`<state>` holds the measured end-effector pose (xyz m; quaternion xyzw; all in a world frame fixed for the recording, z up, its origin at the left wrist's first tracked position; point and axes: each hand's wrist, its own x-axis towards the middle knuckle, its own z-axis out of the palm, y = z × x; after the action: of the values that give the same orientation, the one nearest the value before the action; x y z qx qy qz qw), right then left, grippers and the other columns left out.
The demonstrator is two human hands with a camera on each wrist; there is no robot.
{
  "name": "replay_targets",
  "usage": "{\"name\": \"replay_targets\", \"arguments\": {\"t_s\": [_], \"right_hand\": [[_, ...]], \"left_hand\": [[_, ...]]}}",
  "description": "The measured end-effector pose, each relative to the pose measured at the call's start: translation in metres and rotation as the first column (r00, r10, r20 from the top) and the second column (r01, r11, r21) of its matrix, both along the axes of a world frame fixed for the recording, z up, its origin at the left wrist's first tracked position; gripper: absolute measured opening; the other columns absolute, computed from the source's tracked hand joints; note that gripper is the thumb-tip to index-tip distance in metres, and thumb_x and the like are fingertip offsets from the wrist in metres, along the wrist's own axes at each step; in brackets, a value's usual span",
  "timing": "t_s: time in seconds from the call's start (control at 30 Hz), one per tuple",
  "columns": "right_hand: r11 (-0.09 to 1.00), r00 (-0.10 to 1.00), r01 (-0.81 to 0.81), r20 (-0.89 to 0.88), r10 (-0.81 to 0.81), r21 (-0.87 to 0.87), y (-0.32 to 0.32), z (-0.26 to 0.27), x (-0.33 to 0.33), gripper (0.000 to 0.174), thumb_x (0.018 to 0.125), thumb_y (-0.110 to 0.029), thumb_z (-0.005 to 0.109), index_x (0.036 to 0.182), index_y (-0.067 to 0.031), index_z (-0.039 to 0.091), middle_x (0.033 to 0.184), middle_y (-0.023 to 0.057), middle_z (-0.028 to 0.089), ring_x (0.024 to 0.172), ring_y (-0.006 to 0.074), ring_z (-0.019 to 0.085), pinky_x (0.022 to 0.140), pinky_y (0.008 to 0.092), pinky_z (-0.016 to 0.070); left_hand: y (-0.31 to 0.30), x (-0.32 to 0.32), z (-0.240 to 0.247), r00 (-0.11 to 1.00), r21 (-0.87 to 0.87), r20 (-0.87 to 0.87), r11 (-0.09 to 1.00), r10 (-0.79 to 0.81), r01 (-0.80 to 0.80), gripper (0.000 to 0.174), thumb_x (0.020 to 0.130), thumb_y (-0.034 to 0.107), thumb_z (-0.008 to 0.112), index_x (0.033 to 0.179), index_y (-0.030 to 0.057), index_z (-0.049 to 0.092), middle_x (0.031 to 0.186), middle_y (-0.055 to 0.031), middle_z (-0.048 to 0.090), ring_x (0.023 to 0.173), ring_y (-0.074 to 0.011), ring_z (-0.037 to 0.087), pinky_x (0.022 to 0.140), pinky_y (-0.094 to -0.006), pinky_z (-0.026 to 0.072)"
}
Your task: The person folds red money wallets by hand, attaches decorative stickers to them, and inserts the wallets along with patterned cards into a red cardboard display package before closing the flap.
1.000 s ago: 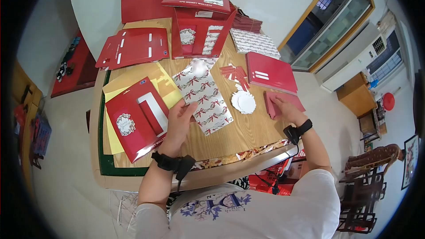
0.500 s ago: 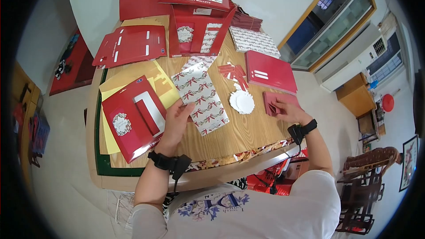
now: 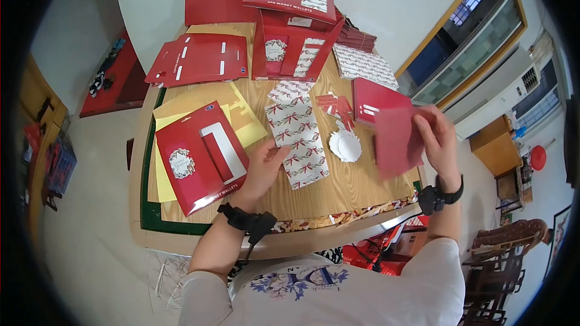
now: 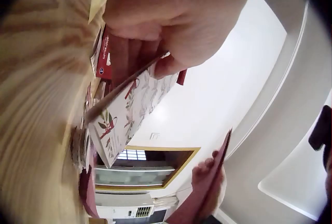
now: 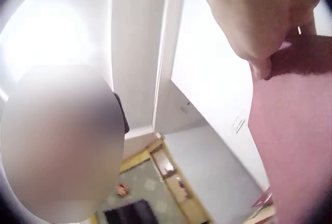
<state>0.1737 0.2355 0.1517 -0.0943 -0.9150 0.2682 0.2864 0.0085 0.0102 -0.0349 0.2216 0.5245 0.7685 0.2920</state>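
Note:
My left hand [image 3: 263, 166] holds the edge of a white money wallet [image 3: 299, 139] printed with wreaths and red bows. In the left wrist view the thumb lies on the printed face of the wallet [image 4: 132, 107], which is tilted above the table. My right hand [image 3: 440, 139] pinches a plain dark-red paper sheet [image 3: 396, 142] by its right edge and holds it up. The right wrist view shows thumb and fingers at one edge of this sheet [image 5: 301, 130]. The small red stack beneath is mostly hidden behind it.
White scalloped labels [image 3: 345, 146] and red-and-white strips [image 3: 337, 107] lie between the hands. A red package [image 3: 202, 157] rests on yellow sheets at left. Behind stand a red display box [image 3: 290, 54], red flat cards [image 3: 199, 59], patterned sheets [image 3: 365, 66] and a red stack [image 3: 377, 98].
My right hand has lifted a red sheet off the small stack, moving up and outward. The left hand still holds the patterned wallet. The head view has shifted slightly.

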Motion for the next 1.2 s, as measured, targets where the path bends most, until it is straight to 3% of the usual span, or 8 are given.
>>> {"name": "replay_targets", "arguments": {"t_s": [0.07,0.27,0.53,0.63,0.87,0.97,1.1,1.2], "right_hand": [[0.852,0.995,-0.088,-0.002,0.101,-0.517,-0.02,-0.009,-0.027,0.017,0.091,-0.015,0.054,0.099,-0.0002,0.057,0.073,-0.0034,0.057,0.067,0.0029,0.05,0.055,0.0204,0.0408],[0.765,0.976,-0.165,0.011,0.219,-0.623,-0.024,-0.113,-0.11,0.021,0.09,-0.017,0.057,0.1,0.001,0.056,0.085,0.0035,0.062,0.075,0.0079,0.056,0.066,0.0232,0.0463],[0.642,0.968,-0.243,-0.137,0.211,-0.727,-0.057,-0.128,-0.13,0.013,0.092,-0.014,0.053,0.096,-0.0024,0.054,0.096,0.0038,0.059,0.085,0.0075,0.055,0.069,0.0226,0.0472],[0.413,0.971,-0.215,-0.147,0.19,-0.885,-0.058,-0.116,-0.122,0.011,0.092,-0.014,0.053,0.089,-0.0035,0.054,0.085,0.0022,0.059,0.078,0.006,0.054,0.069,0.0216,0.0452],[0.589,0.983,-0.179,-0.172,0.068,-0.788,-0.059,-0.096,-0.111,0.014,0.092,-0.016,0.054,0.085,-0.0041,0.057,0.076,-0.0008,0.057,0.065,0.0037,0.051,0.055,0.0186,0.04],[0.792,0.983,-0.147,0.003,0.185,-0.592,-0.049,-0.113,-0.107,0.013,0.089,-0.015,0.059,0.083,-0.0037,0.057,0.072,-0.0024,0.057,0.065,0.0023,0.05,0.055,0.0182,0.0396],[0.83,0.988,-0.155,-0.081,0.132,-0.536,-0.057,-0.116,-0.109,0.01,0.087,-0.011,0.061,0.086,-0.003,0.056,0.073,-0.0031,0.057,0.066,0.0025,0.051,0.058,0.0181,0.0412],[0.595,0.965,-0.259,-0.179,0.192,-0.761,-0.079,-0.114,-0.112,0.016,0.091,-0.014,0.056,0.101,-0.002,0.054,0.088,0.0017,0.061,0.077,0.0057,0.056,0.065,0.0194,0.0447]], "left_hand": [[0.003,0.001,-0.004,0.999,-0.009,-0.02,0.999,-0.032,0.032,0.021,0.091,0.015,0.054,0.107,0.0023,0.057,0.09,-0.0021,0.064,0.078,-0.009,0.061,0.067,-0.0234,0.0499],[-0.003,0.004,0.007,0.999,0.06,0.021,0.997,-0.046,0.045,0.023,0.092,0.016,0.053,0.11,0.0026,0.055,0.093,-0.002,0.062,0.08,-0.0076,0.059,0.066,-0.022,0.0488],[-0.001,0.002,0.005,0.993,0.071,-0.108,0.997,0.042,-0.034,0.022,0.093,0.015,0.052,0.108,-0.0004,0.056,0.094,-0.0023,0.062,0.082,-0.0062,0.056,0.073,-0.0218,0.0454],[-0.001,-0.004,0.002,0.995,0.127,-0.009,0.988,0.095,-0.093,0.021,0.093,0.014,0.052,0.108,-0.0005,0.056,0.095,-0.0022,0.062,0.083,-0.006,0.056,0.074,-0.022,0.0447],[-0.008,-0.005,0.013,0.989,0.128,0.127,0.988,0.075,-0.091,0.022,0.092,0.013,0.053,0.108,-0.001,0.056,0.097,-0.0024,0.061,0.086,-0.0072,0.055,0.077,-0.0233,0.0438],[-0.005,-0.003,0.013,0.991,0.131,0.074,0.984,0.109,-0.118,0.023,0.093,0.014,0.052,0.109,-0.0012,0.056,0.097,-0.0025,0.061,0.087,-0.0069,0.055,0.077,-0.0229,0.0436],[-0.001,-0.003,0.005,0.992,0.149,-0.007,0.981,0.125,-0.122,0.023,0.093,0.015,0.051,0.11,-0.0011,0.056,0.099,-0.0026,0.061,0.087,-0.0069,0.055,0.078,-0.0225,0.0434],[-0.001,-0.003,0.004,0.992,0.191,0.032,0.973,0.123,-0.127,0.023,0.093,0.014,0.051,0.111,-0.001,0.055,0.1,-0.0031,0.061,0.089,-0.0073,0.054,0.079,-0.0229,0.0431]]}}
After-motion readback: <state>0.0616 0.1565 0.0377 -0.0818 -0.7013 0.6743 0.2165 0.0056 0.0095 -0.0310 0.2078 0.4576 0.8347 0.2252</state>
